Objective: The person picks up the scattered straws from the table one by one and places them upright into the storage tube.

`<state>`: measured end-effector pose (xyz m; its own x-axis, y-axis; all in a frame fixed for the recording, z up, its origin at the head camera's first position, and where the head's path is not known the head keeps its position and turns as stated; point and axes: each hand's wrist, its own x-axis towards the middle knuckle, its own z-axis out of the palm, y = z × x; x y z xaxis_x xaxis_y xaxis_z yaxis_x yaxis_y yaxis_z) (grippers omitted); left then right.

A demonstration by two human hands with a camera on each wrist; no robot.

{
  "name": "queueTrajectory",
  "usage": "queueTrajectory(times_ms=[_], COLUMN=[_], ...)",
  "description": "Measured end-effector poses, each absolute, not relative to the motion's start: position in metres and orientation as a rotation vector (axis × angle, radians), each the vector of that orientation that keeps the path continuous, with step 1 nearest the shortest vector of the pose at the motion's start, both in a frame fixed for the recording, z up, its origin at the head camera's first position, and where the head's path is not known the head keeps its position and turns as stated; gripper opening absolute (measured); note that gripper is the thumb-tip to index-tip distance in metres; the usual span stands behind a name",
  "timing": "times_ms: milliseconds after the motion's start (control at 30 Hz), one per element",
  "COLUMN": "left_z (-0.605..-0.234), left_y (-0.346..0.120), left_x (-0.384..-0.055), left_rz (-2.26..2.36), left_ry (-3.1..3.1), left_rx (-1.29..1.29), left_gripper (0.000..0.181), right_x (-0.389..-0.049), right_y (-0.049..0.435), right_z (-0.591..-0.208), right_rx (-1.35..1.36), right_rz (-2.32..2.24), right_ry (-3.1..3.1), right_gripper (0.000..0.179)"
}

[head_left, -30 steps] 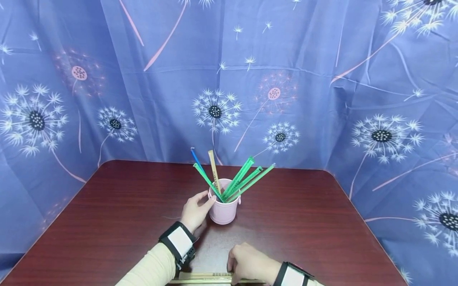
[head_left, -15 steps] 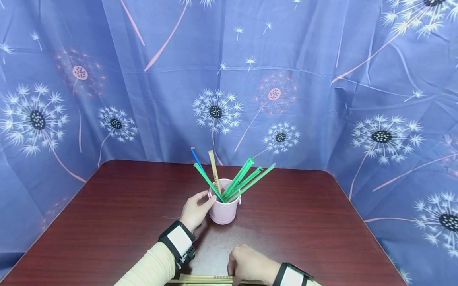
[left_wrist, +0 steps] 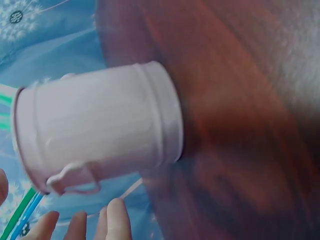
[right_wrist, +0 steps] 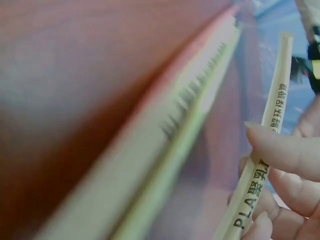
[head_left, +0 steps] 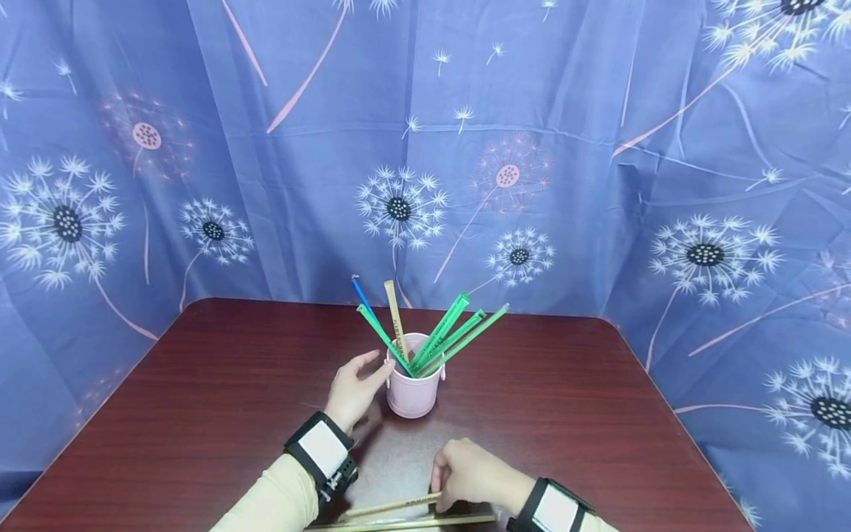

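Observation:
A small pink bucket [head_left: 412, 399] stands upright on the table with several straws in thin wrappers leaning out of it: green straws [head_left: 444, 332], a blue one [head_left: 363, 295] and a yellow one [head_left: 395, 310]. Beside the bucket's left rim is my left hand [head_left: 349, 395], fingers spread and thumb tip at the rim; the left wrist view shows the fingers near the small side handle [left_wrist: 75, 177]. My right hand [head_left: 475, 473] pinches a yellow wrapped straw [right_wrist: 252, 195] printed with "PLA" between thumb and fingers, lifted at an angle over other yellow straws [head_left: 412, 524] lying at the near edge.
The dark red-brown wooden table [head_left: 565, 399] has rounded far corners. A blue curtain [head_left: 319, 185] with dandelion prints hangs behind it and along both sides. Each wrist wears a black strap with a white pad, such as the left band [head_left: 322, 447].
My right hand has risen slightly, bringing one yellow straw up from the others. My left hand has shifted a little left, its thumb drawing back from the bucket's rim.

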<state>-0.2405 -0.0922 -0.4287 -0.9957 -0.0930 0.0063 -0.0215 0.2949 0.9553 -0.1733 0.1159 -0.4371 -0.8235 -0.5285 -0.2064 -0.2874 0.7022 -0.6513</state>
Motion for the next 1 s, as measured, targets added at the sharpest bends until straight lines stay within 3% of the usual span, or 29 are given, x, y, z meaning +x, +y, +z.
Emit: queueTrajectory(times_ms=[267, 600, 667, 867, 1000], left_z=[-0.420, -0.425, -0.424, -0.422, -0.422], left_y=[-0.103, -0.086, -0.080, -0.067, -0.064], left_x=[-0.239, -0.222, -0.220, -0.216, -0.216], left_rz=[-2.112, -2.592, -2.582, -2.536, -2.522], left_ry=[-2.244, -1.935, -1.948, -1.949, -1.918], left_rx=[0.215, 0.022, -0.022, -0.097, -0.097], left_gripper=[0.056, 0.086, 0.081, 0.041, 0.032], right_x=[-0.194, -0.211, -0.211, -0.212, -0.213], right_y=[0.133, 0.126, 0.123, 0.114, 0.110], right_z=[-0.422, -0.414, -0.413, -0.413, -0.414], right_rx=[-0.450, -0.249, -0.245, -0.232, -0.255], right_rz=[-1.169, -1.644, -1.701, -1.794, -1.803], right_ry=[2.490, 2.332, 2.299, 2.239, 2.258], right_gripper=[0.017, 0.022, 0.024, 0.027, 0.026])
